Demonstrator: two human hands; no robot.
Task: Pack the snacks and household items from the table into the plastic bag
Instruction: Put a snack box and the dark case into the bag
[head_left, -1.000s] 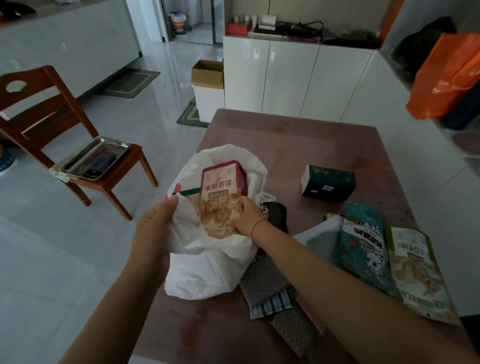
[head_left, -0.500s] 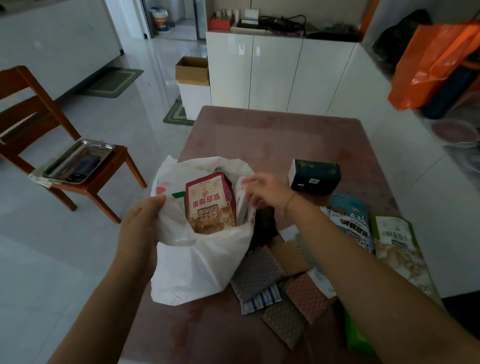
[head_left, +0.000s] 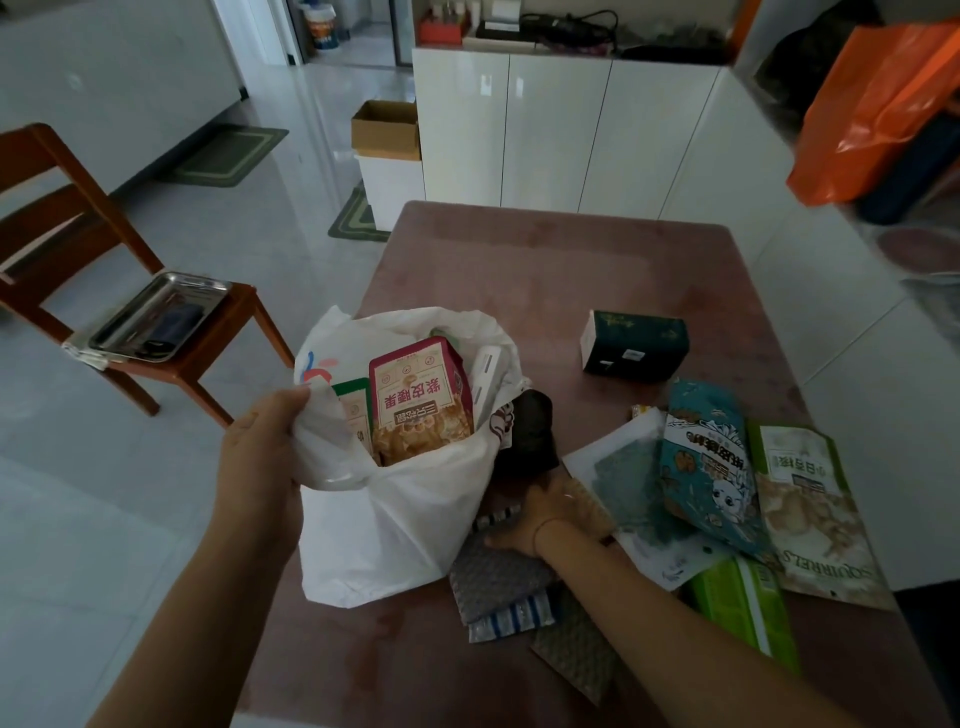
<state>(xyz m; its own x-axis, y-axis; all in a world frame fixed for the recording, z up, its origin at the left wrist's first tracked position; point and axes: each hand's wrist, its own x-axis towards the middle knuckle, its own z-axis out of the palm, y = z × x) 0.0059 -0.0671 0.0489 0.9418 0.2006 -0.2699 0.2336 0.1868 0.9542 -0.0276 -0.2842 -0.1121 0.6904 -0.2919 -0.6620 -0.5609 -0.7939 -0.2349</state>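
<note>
1. Partly hidden, the right hand (head_left: 550, 514) lies palm-down on the stack of textured cloths (head_left: 501, 582) just right of the bag; its fingertips are tucked under the bag's side and a dark item (head_left: 527, 434), so whether they grip a cloth cannot be told.
2. Clearly closed, the left hand (head_left: 265, 452) pinches the near-left rim of the white plastic bag (head_left: 395, 525), holding its mouth open.
3. Inside the bag a red snack pouch (head_left: 421, 400) stands upright, with a green-edged packet (head_left: 353, 410) to its left and a white box (head_left: 485, 384) to its right, both mostly covered.
4. Right of the hand, a flat white packet (head_left: 631, 483), a teal snack bag (head_left: 709, 467) and a green-topped snack bag (head_left: 810, 514) overlap on the table (head_left: 545, 270); a bright green pack (head_left: 743, 608) is partly hidden by the forearm.
5. Farther back, a dark green box (head_left: 634, 345) sits alone.
</note>
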